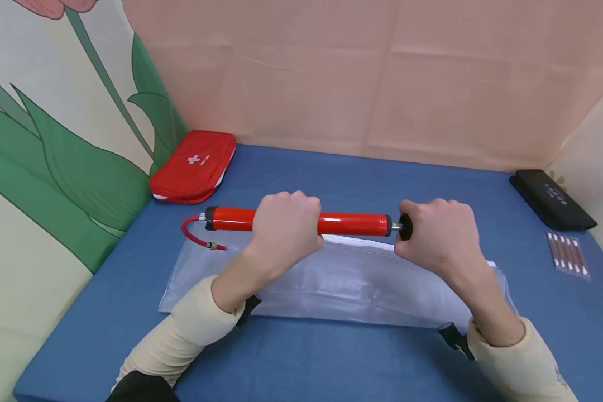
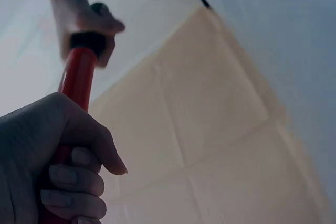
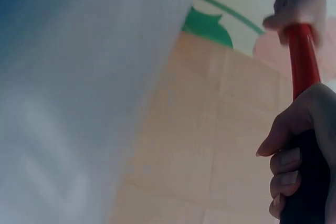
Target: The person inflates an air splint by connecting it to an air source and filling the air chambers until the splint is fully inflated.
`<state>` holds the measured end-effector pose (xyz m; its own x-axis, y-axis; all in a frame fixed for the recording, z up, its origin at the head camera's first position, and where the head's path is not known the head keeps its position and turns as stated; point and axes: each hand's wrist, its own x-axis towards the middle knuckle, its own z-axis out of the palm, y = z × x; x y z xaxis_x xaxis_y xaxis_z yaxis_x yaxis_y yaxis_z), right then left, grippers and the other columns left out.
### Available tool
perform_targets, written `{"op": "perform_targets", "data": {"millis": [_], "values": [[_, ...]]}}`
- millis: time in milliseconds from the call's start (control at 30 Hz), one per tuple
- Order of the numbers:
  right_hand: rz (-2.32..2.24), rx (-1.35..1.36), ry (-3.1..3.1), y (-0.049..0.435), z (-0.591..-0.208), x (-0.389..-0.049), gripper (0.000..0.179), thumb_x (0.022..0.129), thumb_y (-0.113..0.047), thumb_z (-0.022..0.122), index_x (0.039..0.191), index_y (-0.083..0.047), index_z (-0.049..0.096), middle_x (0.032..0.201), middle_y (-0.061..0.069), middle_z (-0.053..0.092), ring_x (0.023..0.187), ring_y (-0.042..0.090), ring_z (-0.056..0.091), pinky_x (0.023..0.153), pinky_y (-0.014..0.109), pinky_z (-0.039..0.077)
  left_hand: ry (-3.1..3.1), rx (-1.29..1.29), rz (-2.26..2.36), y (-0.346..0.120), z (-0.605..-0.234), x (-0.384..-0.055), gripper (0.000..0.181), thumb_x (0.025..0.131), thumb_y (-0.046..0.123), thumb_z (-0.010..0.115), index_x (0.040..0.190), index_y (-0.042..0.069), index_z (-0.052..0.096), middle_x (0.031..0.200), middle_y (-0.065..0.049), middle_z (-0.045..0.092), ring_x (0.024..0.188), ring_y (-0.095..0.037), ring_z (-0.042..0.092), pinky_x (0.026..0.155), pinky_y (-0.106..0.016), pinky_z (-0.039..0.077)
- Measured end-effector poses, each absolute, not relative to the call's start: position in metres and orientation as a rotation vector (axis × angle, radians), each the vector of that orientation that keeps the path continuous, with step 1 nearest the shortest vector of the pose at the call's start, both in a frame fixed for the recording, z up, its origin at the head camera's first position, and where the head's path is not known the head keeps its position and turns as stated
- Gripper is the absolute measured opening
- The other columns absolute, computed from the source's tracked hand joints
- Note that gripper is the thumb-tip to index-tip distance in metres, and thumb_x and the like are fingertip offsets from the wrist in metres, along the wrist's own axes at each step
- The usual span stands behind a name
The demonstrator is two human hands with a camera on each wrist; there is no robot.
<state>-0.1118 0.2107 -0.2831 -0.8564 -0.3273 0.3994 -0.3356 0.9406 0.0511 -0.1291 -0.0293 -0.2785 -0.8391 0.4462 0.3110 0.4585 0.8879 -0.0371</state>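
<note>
A red hand pump [image 1: 354, 224] is held level above a folded sheet of clear plastic [image 1: 341, 293] in the head view. My left hand [image 1: 287, 226] grips the middle of its barrel, fingers wrapped round it. The right hand [image 1: 439, 237] holds the black handle [image 1: 406, 227] at the right end; the right wrist view shows those fingers curled round the handle [image 3: 304, 182]. A short stretch of metal rod [image 1: 396, 226] shows between barrel and handle. From the left end, a thin red hose [image 1: 186, 230] with a metal fitting hangs in a curve.
A red first aid pouch [image 1: 193, 167] lies at the back left of the blue table [image 1: 301, 363]. At the right edge are a black zip case [image 1: 553, 198] and a clear packet of swab-like sticks [image 1: 568, 255]. A peach backdrop [image 1: 362, 84] rises behind the table.
</note>
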Motion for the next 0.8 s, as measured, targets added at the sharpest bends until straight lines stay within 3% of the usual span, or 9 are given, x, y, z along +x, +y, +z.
{"op": "perform_targets", "data": {"millis": [233, 567, 800], "values": [[0.032, 0.513, -2.631, 0.185, -0.293, -0.102, 0.016, 0.059, -0.011, 0.065, 0.064, -0.013, 0.049, 0.046, -0.002, 0.035, 0.038, 0.015, 0.032, 0.038, 0.03, 0.029, -2.723, -0.754, -0.054, -0.017, -0.285, -0.124, 0.025, 0.063, 0.029, 0.082, 0.076, 0.012, 0.069, 0.055, 0.001, 0.052, 0.045, -0.013, 0.048, 0.05, -0.029, 0.051], [0.101, 0.491, -2.548, 0.243, -0.28, -0.127, 0.008, 0.063, -0.013, 0.064, 0.071, -0.012, 0.061, 0.048, -0.003, 0.038, 0.043, 0.017, 0.034, 0.039, 0.03, 0.027, -2.795, -0.581, -0.121, -0.043, -0.271, -0.146, 0.026, 0.061, 0.028, 0.08, 0.072, 0.011, 0.063, 0.056, -0.001, 0.052, 0.05, -0.016, 0.052, 0.051, -0.032, 0.049], [-0.003, 0.467, -2.666, 0.21, -0.284, -0.113, 0.017, 0.061, -0.013, 0.07, 0.071, -0.011, 0.056, 0.049, -0.001, 0.041, 0.04, 0.017, 0.038, 0.039, 0.031, 0.034, -2.869, -0.675, -0.165, -0.018, -0.274, -0.13, 0.024, 0.066, 0.029, 0.08, 0.078, 0.012, 0.066, 0.057, 0.002, 0.054, 0.049, -0.013, 0.052, 0.052, -0.028, 0.049]]}}
